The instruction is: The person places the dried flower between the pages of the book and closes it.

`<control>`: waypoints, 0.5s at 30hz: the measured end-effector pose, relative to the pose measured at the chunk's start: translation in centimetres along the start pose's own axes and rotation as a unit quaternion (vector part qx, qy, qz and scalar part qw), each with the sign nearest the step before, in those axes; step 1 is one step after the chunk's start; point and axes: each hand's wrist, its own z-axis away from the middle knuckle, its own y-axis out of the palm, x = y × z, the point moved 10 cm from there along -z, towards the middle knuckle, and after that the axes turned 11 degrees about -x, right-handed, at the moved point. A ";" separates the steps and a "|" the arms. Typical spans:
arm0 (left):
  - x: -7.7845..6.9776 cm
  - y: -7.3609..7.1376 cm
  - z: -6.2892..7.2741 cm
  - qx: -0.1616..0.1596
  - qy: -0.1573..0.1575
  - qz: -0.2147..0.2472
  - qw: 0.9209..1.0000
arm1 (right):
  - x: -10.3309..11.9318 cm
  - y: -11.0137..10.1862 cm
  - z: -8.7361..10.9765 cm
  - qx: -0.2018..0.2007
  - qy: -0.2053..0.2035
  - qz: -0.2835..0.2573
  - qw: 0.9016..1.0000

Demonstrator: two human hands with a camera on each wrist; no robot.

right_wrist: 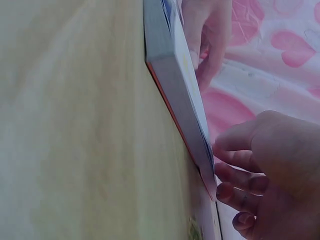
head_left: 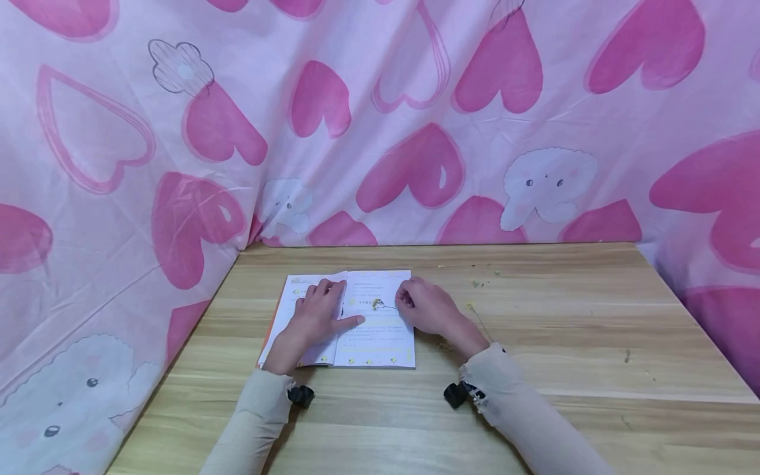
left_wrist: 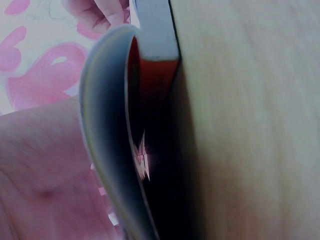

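Observation:
An open book (head_left: 377, 349) with printed pages and an orange cover edge lies on the wooden table. My left hand (head_left: 317, 313) rests across its left page and centre fold, fingers and thumb spread over the paper. A small sprig with yellow flowers (head_left: 378, 304) lies over the right page. Its thin stem runs to the fingertips of my right hand (head_left: 430, 307), which pinches it at the page's right edge. In the right wrist view the curled fingers of the right hand (right_wrist: 255, 170) are beside the thick page block (right_wrist: 182, 95). The left wrist view shows a page edge (left_wrist: 92, 115) bowed upward.
Another thin yellow-flowered sprig (head_left: 475, 315) lies on the table by my right forearm, partly hidden. Small plant crumbs (head_left: 479, 284) are scattered beyond it. A pink heart-patterned cloth (head_left: 410, 165) hangs behind the table and along its sides.

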 end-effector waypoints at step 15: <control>-0.4 -0.4 0.1 -0.002 0.007 0.009 1.000 | -2.5 -0.6 0.2 0.034 -0.008 0.042 0.999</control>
